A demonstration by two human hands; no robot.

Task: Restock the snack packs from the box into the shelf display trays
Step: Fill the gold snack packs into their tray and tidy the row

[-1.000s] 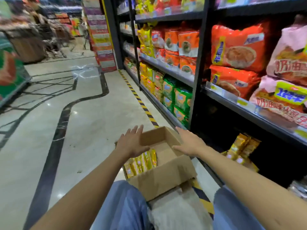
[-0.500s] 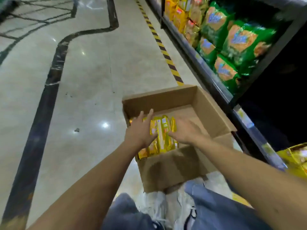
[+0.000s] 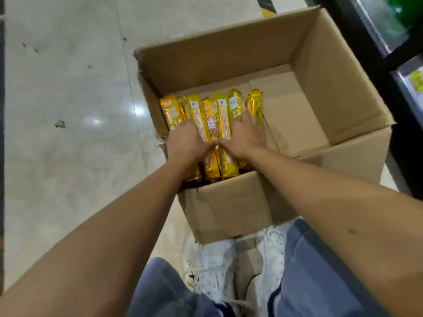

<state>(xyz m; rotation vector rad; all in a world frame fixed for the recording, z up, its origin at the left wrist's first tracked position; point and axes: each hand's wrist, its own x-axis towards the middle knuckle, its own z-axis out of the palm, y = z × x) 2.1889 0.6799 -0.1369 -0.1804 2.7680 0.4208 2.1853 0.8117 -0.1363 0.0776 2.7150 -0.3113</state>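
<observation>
An open cardboard box (image 3: 332, 92) stands on the floor in front of my feet. Several yellow snack packs (image 3: 219, 115) stand on edge in a row along its left side; the right half of the box floor is bare. My left hand (image 3: 186, 139) presses on the left end of the row, fingers down between the packs. My right hand (image 3: 243, 133) clasps the right end, fingers wrapped over the packs. My thumbs meet in the middle, so both hands squeeze the bundle together.
The black base of the shelf unit (image 3: 370, 30) runs along the upper right, with a price label strip (image 3: 414, 81) at the right edge. Pale tiled floor (image 3: 68, 99) lies to the left. My white shoes (image 3: 217, 264) sit just behind the box.
The camera has tilted down and closer onto the box. Both hands have dropped from above the box onto the row of packs and closed around it.
</observation>
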